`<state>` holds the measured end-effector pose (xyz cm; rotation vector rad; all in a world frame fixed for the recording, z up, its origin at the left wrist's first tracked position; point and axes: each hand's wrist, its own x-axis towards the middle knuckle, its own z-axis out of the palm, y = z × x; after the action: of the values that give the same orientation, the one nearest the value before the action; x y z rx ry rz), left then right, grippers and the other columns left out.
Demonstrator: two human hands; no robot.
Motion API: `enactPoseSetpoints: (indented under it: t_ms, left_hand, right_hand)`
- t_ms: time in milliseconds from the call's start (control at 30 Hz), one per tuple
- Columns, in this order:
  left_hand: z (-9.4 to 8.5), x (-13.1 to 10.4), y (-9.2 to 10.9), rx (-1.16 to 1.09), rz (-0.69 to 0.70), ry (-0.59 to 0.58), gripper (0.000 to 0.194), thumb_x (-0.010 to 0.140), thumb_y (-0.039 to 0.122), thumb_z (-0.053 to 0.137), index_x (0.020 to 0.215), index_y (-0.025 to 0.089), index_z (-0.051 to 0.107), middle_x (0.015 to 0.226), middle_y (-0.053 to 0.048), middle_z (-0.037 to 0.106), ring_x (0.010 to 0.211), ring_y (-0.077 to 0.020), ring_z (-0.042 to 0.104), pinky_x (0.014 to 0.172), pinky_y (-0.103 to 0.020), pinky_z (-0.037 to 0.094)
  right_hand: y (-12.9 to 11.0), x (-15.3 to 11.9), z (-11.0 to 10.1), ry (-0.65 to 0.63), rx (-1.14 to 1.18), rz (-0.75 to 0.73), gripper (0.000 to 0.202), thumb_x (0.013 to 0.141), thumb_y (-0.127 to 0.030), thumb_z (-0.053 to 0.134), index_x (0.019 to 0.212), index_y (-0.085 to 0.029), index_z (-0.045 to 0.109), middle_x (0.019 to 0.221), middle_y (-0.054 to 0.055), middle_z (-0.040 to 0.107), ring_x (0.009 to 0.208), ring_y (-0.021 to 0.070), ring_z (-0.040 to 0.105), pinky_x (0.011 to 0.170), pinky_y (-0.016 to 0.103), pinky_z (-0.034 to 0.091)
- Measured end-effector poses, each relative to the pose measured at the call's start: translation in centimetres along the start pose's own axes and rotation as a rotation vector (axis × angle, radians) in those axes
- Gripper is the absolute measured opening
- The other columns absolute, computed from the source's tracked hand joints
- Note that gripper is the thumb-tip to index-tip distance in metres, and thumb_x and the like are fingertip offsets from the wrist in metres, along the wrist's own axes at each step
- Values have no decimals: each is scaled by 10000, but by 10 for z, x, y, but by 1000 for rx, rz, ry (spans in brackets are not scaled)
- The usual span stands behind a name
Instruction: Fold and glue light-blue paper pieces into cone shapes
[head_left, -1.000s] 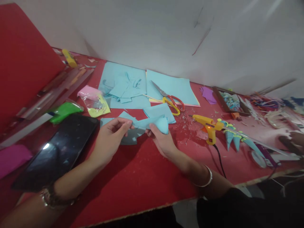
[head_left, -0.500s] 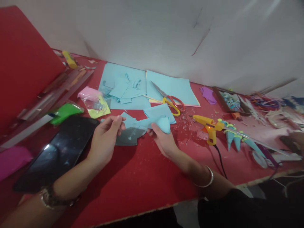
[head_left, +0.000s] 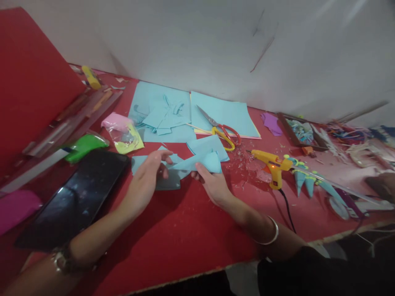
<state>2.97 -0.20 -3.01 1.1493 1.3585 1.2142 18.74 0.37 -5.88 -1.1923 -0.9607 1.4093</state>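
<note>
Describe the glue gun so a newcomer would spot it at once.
On the red table, look to the right of the right hand and the scissors. There lies the yellow glue gun, set apart by its glowing orange light and trailing black cord.

Beyond the right hand's fingers (head_left: pixel 202 172), the co-worker's hand (head_left: pixel 382 187) is blurred and cut off by the frame edge.

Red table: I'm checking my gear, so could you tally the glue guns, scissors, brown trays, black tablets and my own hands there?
Glue gun: 1
Scissors: 1
Brown tray: 1
Black tablet: 1
Hands: 2, left hand and right hand
Total: 6
</note>
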Motion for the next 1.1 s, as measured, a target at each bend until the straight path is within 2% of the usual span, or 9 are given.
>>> enactPoseSetpoints:
  t_ms: [100,167,267,333,600,833,1000,1100]
  left_hand:
    - [0,-6,1,234,116,-189,266,763,439,503,886,221,590,701,7,589,590,-140,520,560,-251,398]
    - [0,-8,1,373,157,-232,210,745,426,551,781,222,580,641,29,585,571,-135,514,542,-235,376]
    - [-1,-9,3,473,220,-222,307,772,425,525,558,208,498,507,45,506,499,-118,454,505,-224,331]
    - [-1,-9,5,481,244,-215,352,790,418,495,509,207,473,484,40,502,485,-120,448,496,-225,326]
    - [1,-10,5,406,180,-237,379,847,395,379,586,221,591,522,16,611,530,-142,551,549,-234,396]
    - [3,-10,6,362,149,-234,452,848,389,342,458,222,500,518,-6,622,584,-161,584,598,-248,433]
    - [1,-9,7,375,136,-188,470,851,404,332,448,227,495,504,-8,596,629,-178,592,607,-251,427]
    - [-2,-7,6,398,132,-137,468,848,400,339,437,221,477,471,0,556,582,-164,567,589,-247,414]
  right_hand:
    - [-4,-2,1,2,-62,-18,252,682,-401,644,559,-192,577,544,-10,580,548,117,529,591,266,433]
    - [-8,-4,3,-6,-128,-24,250,679,-383,642,534,-195,563,534,-12,571,537,116,522,576,263,433]
    - [-13,-6,3,-1,-201,-43,238,672,-358,642,521,-196,555,525,-16,558,525,111,506,558,256,430]
    - [-15,-6,3,-1,-219,-63,234,676,-354,642,527,-194,560,527,-13,560,530,112,507,563,257,435]
    - [-15,2,-2,-34,-188,-86,312,675,-427,650,506,-192,533,493,-17,533,489,99,474,528,247,428]
    - [-15,4,-1,-65,-111,-61,318,652,-455,665,518,-198,533,486,-29,523,463,89,450,501,246,408]
    - [-12,5,-4,-67,-113,-66,294,703,-404,631,527,-192,527,485,-34,511,458,80,445,493,235,391]
    - [-11,7,-7,-56,-106,-83,304,722,-390,619,519,-189,515,484,-35,507,465,79,446,501,234,385]
